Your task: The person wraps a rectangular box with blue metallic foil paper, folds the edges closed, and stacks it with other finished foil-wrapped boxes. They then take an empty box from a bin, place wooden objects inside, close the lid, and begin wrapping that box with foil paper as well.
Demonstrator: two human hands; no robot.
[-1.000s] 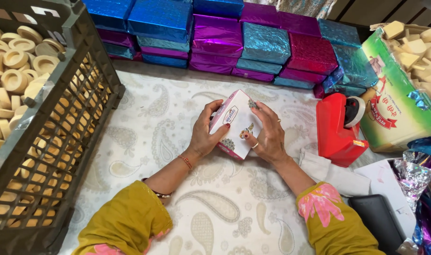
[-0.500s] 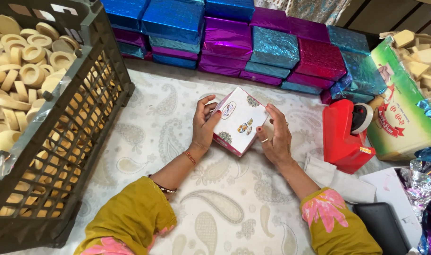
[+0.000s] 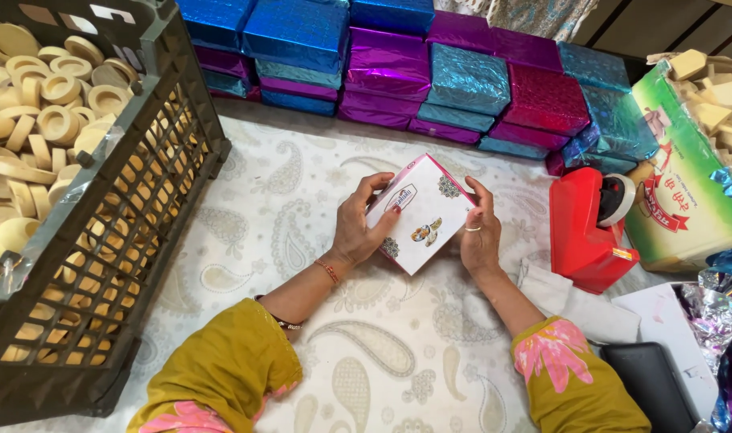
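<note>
Head view: a small white box [image 3: 420, 215] with pink edges sits in mid-air over the middle of the paisley cloth [image 3: 302, 200], held between both hands and tilted so one corner points away. The left hand [image 3: 355, 228] wraps the left edge, thumb on the printed top face and fingers curled beneath. The right hand [image 3: 480, 234] presses the right edge, thumb lying along the side and fingers tucked behind (a ring shows on one finger). Both hands are closed on the box; neither is spread wide.

The box looks like thin printed card, so it is probably light and fairly stiff along its folds but easy to dent on the flat faces. The glossy print may be a little slippery. The edges and corners, where the hands now sit, seem the safest places to take hold; squeezing the broad top would likely buckle it.

At the left stands a dark crate [image 3: 133, 216] full of pale round pieces. Along the far side, foil-wrapped boxes [image 3: 430, 72] in blue, purple and red are stacked in rows. Just right of the hands is a red tape dispenser [image 3: 584, 232], and beyond it a green carton [image 3: 687, 192].
</note>
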